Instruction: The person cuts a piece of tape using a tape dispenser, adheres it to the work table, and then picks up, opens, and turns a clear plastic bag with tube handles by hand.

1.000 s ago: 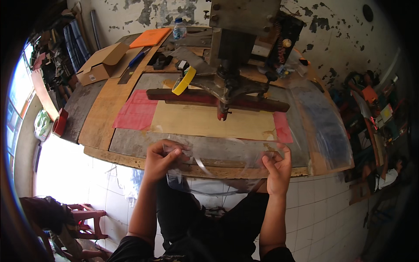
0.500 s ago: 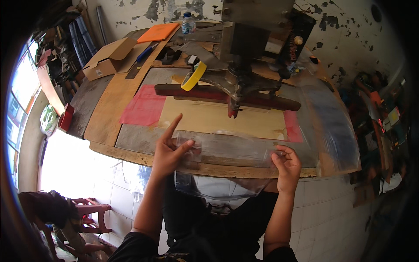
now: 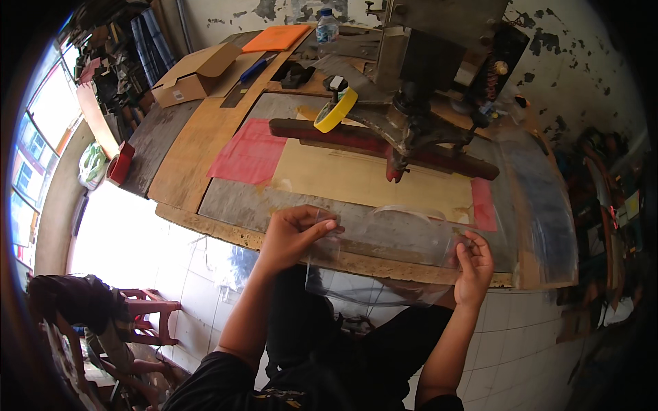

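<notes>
Between my two hands a clear plastic sheet (image 3: 391,264) is held up over the near edge of the workbench. My left hand (image 3: 299,236) pinches its left side with thumb and fingers. At the opposite side my right hand (image 3: 473,267) grips the sheet between thumb and curled fingers. Just beyond lies a beige board (image 3: 370,181) with pink sheets (image 3: 248,152) showing at its ends. Above the board stands a heavy metal press (image 3: 411,130) with a long dark red bar. A roll of yellow tape (image 3: 336,111) hangs on the press's left arm.
A stack of clear plastic sheets (image 3: 541,205) lies on the bench's right end. Toward the back left are an open cardboard box (image 3: 188,79), a blue cutter (image 3: 257,68), an orange folder (image 3: 277,39) and a water bottle (image 3: 327,27). A red stool (image 3: 152,315) stands on the floor.
The left index finger, stretched out before, is now bent in toward the sheet. The view has shifted, so bench and press sit further right; both hands still hold the sheet.
</notes>
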A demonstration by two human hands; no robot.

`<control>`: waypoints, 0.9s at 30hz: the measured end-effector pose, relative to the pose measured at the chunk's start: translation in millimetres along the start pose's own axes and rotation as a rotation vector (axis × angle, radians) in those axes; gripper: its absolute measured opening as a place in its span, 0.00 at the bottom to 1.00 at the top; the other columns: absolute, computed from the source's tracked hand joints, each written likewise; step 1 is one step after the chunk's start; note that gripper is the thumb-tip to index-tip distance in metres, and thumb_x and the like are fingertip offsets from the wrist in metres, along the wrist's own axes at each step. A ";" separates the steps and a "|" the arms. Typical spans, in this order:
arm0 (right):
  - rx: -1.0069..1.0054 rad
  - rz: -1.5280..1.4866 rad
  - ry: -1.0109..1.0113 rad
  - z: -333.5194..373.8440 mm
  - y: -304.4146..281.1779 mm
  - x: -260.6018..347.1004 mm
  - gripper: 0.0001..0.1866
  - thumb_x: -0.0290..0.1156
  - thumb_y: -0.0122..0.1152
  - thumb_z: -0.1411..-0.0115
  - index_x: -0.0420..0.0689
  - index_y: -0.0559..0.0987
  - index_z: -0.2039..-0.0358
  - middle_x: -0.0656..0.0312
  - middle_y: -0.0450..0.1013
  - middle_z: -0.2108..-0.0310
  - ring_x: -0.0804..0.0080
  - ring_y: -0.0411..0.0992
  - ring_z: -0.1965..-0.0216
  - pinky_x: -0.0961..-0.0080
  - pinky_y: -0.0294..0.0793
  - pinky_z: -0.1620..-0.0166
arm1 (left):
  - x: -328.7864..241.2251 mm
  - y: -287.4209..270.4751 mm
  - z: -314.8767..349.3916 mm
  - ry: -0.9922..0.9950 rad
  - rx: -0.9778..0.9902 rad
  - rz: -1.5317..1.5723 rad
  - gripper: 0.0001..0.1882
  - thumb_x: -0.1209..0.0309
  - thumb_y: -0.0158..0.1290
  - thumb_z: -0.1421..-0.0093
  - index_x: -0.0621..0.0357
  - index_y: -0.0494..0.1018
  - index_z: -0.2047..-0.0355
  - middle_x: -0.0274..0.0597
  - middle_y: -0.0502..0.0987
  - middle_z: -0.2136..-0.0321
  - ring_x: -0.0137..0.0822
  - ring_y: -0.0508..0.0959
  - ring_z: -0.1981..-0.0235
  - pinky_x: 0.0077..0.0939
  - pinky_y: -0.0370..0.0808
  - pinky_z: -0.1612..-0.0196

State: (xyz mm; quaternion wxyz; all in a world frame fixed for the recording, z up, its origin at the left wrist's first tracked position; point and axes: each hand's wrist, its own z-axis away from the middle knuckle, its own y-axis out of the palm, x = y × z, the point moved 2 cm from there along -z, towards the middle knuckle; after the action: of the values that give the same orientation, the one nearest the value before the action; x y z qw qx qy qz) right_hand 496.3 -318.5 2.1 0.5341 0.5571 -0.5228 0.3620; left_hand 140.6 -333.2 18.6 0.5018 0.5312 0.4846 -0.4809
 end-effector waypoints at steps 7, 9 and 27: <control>-0.028 0.048 -0.036 -2.0 -0.5 -3.6 0.16 0.24 0.62 0.37 0.38 0.75 0.48 0.59 0.78 0.56 0.81 0.73 0.61 0.82 0.72 0.61 | 0.4 1.7 2.0 -0.018 -0.006 0.034 0.13 0.74 0.60 0.37 0.73 0.76 0.55 0.48 0.83 0.60 0.32 0.83 0.57 0.22 0.80 0.53; -0.042 0.046 -0.039 -2.4 -2.4 -4.3 0.16 0.23 0.62 0.36 0.37 0.75 0.49 0.58 0.78 0.56 0.79 0.74 0.60 0.81 0.74 0.60 | 4.0 3.7 4.6 0.088 0.147 0.116 0.17 0.75 0.58 0.35 0.70 0.71 0.48 0.48 0.83 0.58 0.30 0.81 0.55 0.22 0.78 0.52; -0.005 -0.027 -0.007 -5.3 -4.4 -2.5 0.18 0.26 0.62 0.35 0.38 0.73 0.46 0.58 0.76 0.54 0.77 0.73 0.56 0.81 0.72 0.57 | -23.2 6.1 22.4 0.213 0.419 0.309 0.32 0.67 0.47 0.29 0.58 0.50 0.29 0.57 0.74 0.43 0.31 0.81 0.58 0.20 0.75 0.57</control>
State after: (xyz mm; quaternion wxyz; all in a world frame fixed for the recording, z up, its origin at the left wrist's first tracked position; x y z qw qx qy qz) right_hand 500.9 -313.3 -0.4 0.5385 0.5640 -0.5180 0.3516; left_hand 144.6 -356.5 41.3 0.3948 0.7384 0.3379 -0.4299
